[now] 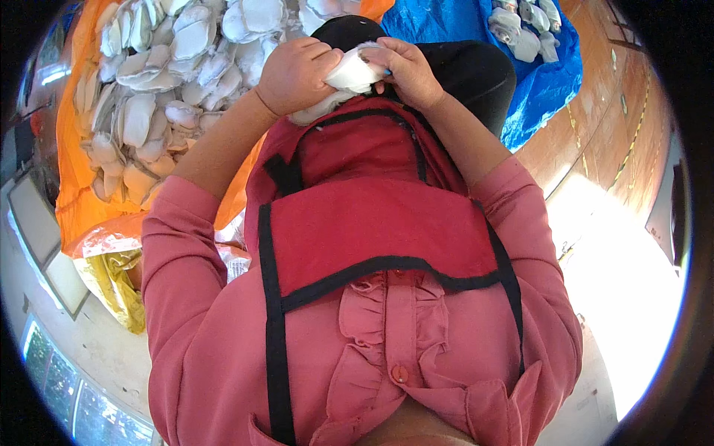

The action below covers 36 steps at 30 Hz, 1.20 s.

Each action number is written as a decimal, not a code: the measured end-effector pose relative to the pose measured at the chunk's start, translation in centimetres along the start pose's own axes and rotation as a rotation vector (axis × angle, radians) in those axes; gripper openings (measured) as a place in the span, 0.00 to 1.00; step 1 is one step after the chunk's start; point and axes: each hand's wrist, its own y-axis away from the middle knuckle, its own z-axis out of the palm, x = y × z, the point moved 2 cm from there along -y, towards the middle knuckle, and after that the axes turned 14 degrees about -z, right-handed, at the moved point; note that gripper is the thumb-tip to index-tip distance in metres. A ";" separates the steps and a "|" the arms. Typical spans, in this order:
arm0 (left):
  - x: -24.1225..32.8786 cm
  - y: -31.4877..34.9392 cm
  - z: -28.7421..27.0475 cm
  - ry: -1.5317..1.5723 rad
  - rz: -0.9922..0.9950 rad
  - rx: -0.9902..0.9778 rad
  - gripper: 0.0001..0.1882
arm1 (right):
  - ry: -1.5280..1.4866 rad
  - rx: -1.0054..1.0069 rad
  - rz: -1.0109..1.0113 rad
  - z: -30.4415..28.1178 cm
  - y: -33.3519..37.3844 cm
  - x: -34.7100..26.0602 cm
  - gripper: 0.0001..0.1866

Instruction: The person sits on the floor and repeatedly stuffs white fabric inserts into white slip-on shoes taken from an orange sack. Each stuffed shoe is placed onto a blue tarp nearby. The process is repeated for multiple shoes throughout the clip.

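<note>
Over my lap, a soft white padded fabric piece [354, 72] with fluffy edges is stretched between my two hands. My left hand [301, 74] is closed round its left end, fingers curled. At its upper right edge, my right hand [406, 72] pinches the fabric with thumb and fingers. A further white part [316, 111] hangs below my left hand against the red apron [357, 160]; I cannot tell whether it is the same piece. Close by on the left lies a big heap of similar pale padded pieces [195, 33].
An orange sheet [71, 215] lies under the heap. To the right, a blue sheet [547, 93] carries a small group of rolled white pieces [526, 44]. A yellow plastic bag [115, 286] sits at the left. My bent knee [476, 78] in black is beside my right hand.
</note>
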 end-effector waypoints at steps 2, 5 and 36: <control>0.0 -0.4 -0.1 -0.017 0.078 0.023 0.18 | -0.025 -0.014 -0.011 -0.3 -0.3 0.2 0.12; 0.0 -1.2 -0.5 -0.045 0.174 0.058 0.19 | -0.071 -0.040 0.001 -0.4 -0.6 -0.6 0.10; 3.5 -0.5 -4.5 -0.040 0.018 -0.007 0.31 | 0.220 0.143 -0.058 3.7 0.4 -3.7 0.14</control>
